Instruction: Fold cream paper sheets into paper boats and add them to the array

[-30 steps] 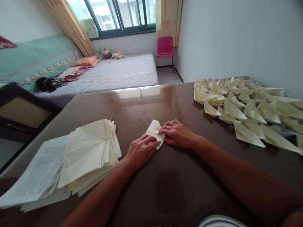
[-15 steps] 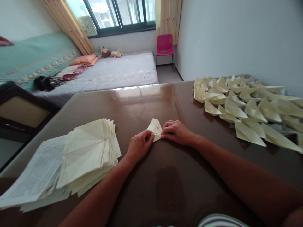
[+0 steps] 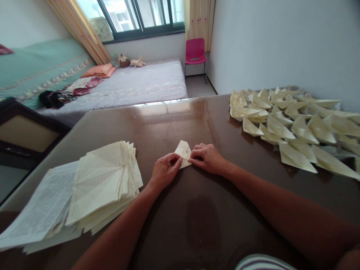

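Left hand (image 3: 165, 170) and right hand (image 3: 207, 157) are pinching a folded paper (image 3: 183, 151) on the table (image 3: 168, 123). Paper stack (image 3: 104, 180) is lying left

On table (image 3: 174, 120), ctr: folded paper (image 3: 183, 150) btwn L hand (image 3: 164, 170) & R hand (image 3: 208, 158). Sheet stack (image 3: 104, 183) to L; folded-piece pile (image 3: 295, 129) to R, far side. Bed (image 3: 140, 82) behind table.

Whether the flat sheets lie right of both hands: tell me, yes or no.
No, the flat sheets lie left of the left hand, which pinches the folded paper.
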Action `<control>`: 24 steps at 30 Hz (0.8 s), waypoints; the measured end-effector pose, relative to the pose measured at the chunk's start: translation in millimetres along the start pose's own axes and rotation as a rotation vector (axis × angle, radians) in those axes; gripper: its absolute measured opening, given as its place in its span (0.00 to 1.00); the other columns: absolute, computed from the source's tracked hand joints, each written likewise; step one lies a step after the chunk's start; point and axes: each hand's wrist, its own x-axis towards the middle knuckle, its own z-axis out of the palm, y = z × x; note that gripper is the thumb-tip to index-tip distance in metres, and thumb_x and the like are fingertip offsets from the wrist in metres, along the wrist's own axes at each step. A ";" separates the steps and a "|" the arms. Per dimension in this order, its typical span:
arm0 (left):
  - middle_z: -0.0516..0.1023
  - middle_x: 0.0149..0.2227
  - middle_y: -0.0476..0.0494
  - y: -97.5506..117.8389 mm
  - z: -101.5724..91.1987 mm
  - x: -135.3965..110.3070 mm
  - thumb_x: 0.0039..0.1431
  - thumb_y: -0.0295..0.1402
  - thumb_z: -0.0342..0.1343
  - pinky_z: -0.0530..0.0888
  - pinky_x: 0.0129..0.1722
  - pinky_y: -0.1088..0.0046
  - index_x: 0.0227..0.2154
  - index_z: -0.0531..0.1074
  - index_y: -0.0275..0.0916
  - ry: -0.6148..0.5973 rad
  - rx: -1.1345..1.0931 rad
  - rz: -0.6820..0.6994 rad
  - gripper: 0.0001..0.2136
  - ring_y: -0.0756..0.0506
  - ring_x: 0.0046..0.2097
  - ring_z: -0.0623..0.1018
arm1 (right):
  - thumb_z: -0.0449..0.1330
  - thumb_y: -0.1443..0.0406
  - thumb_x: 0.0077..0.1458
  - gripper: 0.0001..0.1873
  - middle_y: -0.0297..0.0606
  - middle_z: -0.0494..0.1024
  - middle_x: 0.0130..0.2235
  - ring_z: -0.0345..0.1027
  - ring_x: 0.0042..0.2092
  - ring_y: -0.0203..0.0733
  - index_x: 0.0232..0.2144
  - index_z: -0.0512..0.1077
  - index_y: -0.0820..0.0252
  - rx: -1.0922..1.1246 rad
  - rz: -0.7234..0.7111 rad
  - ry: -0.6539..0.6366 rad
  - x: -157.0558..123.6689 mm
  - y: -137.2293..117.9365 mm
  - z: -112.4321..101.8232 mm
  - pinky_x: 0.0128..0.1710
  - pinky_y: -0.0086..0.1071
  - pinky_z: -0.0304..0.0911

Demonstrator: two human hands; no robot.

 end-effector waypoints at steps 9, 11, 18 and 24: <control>0.77 0.29 0.50 5.6 2.5 -3.4 0.61 0.40 0.50 0.64 0.31 0.76 0.32 0.71 0.41 0.055 0.171 -0.044 0.10 0.49 0.30 0.74 | 0.57 0.57 0.59 0.13 0.35 0.76 0.34 0.65 0.40 0.41 0.28 0.74 0.57 -0.077 0.092 -0.011 -0.3 -8.9 0.1 0.40 0.35 0.50; 0.76 0.28 0.50 5.5 2.3 -3.3 0.61 0.41 0.50 0.63 0.30 0.76 0.32 0.70 0.41 0.052 0.205 -0.038 0.10 0.49 0.29 0.73 | 0.57 0.57 0.58 0.12 0.35 0.76 0.33 0.65 0.39 0.40 0.28 0.74 0.57 -0.076 0.106 -0.008 -0.3 -10.2 0.4 0.40 0.34 0.50; 0.76 0.29 0.52 6.9 2.2 -1.6 0.61 0.42 0.50 0.61 0.28 0.75 0.37 0.68 0.43 0.033 0.287 -0.064 0.09 0.49 0.28 0.73 | 0.58 0.57 0.58 0.10 0.33 0.75 0.32 0.64 0.38 0.39 0.34 0.71 0.56 -0.062 0.113 0.013 -0.9 -11.9 0.5 0.39 0.34 0.48; 0.76 0.29 0.54 3.5 5.0 -1.8 0.61 0.41 0.51 0.62 0.28 0.75 0.44 0.66 0.44 0.053 0.255 -0.057 0.11 0.49 0.29 0.75 | 0.58 0.57 0.57 0.10 0.32 0.75 0.32 0.64 0.37 0.39 0.38 0.71 0.55 -0.036 0.095 0.021 -1.9 -10.2 0.8 0.39 0.34 0.47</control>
